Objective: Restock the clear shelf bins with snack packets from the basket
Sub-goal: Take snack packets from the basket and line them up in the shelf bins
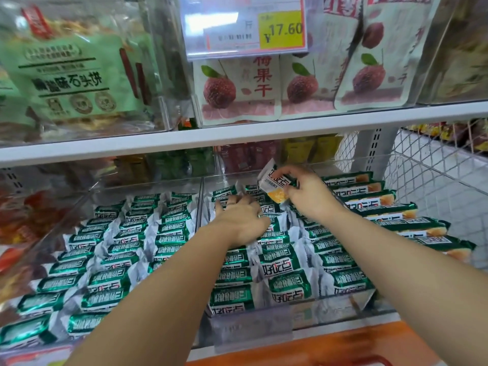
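Two clear shelf bins sit side by side on the lower shelf, both packed with rows of green-and-white snack packets [132, 233]. The right bin [340, 307] is where both hands reach. My right hand [309, 196] pinches one green-and-white packet [274, 184] above the back of that bin, tilted, with its orange picture end down. My left hand [243, 217] lies palm down on the packets in the right bin, fingers spread over them toward the back. An orange basket [303, 350] shows at the bottom edge.
A white shelf board [237, 133] runs just above the hands. Above it stand clear bins with green biscuit bags [74, 75] and bayberry pouches [237, 88], plus a price tag [245, 27]. A wire mesh basket [422, 165] borders the right.
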